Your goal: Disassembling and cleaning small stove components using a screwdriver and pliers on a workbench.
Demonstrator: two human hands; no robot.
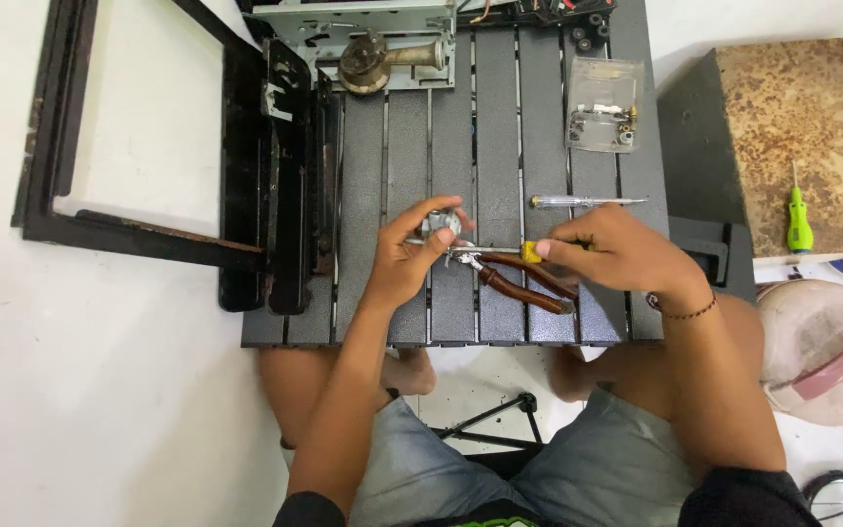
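My left hand (404, 256) grips a small grey metal part (438, 222) over the dark slatted work table (500, 117). My right hand (617, 254) holds a screwdriver with a yellow handle (532, 252); its shaft points left into the metal part. Pliers with brown handles (524, 283) lie on the table just under both hands, jaws toward the part.
A clear-handled screwdriver (582, 201) lies behind my hands. A clear plastic box of small parts (602, 103) sits at the back right, a metal assembly (373, 54) at the back. A black metal frame (275, 185) stands left. A green screwdriver (798, 222) rests on a rusty box at right.
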